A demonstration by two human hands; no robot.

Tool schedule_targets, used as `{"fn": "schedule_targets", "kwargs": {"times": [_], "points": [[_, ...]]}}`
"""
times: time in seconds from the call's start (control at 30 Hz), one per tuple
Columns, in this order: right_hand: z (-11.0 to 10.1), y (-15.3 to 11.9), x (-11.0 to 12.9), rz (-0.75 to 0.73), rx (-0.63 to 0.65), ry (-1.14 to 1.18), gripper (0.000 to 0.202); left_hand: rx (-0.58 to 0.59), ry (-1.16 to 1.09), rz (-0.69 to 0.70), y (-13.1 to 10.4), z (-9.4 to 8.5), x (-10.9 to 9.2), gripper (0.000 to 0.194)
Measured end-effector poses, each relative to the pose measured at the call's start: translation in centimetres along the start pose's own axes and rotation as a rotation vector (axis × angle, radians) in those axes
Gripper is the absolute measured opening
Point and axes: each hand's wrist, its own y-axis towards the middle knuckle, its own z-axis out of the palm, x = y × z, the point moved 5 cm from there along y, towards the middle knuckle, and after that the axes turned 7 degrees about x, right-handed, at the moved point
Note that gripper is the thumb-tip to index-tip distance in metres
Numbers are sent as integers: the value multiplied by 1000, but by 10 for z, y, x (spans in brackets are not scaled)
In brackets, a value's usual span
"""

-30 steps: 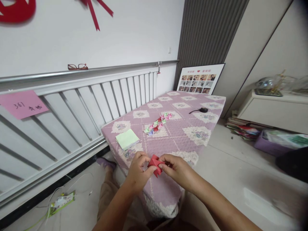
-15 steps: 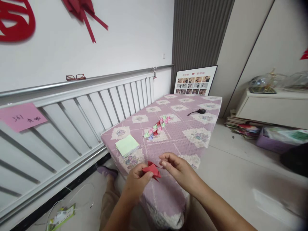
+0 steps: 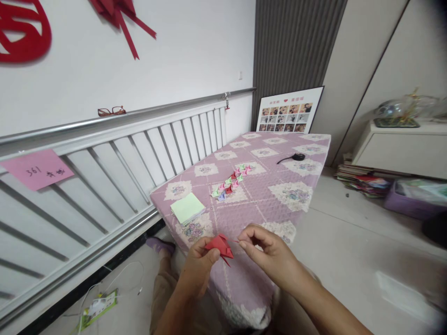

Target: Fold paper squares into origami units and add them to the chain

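a white radiator (image 3: 84,145) runs along the wall at the left of the frame, beside a bench (image 3: 246,211) draped in purple floral cloth. at lower centre, over the bench's near end, the left hand (image 3: 197,267) clamps a red origami piece (image 3: 219,244) between thumb and fingers; the right hand (image 3: 268,253) pinches a thin point reaching from it. small origami pieces (image 3: 228,190) lie mid-frame, right of a pale green paper stack (image 3: 187,208).
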Motion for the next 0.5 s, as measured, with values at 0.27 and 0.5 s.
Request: {"fn": "schedule_targets", "kwargs": {"times": [0.27, 0.5], "points": [[14, -11, 21, -72, 175, -169, 19, 150, -143, -75, -3, 9, 8, 32], [14, -11, 21, -119, 204, -279, 20, 168, -130, -86, -4, 8, 6, 27]]}}
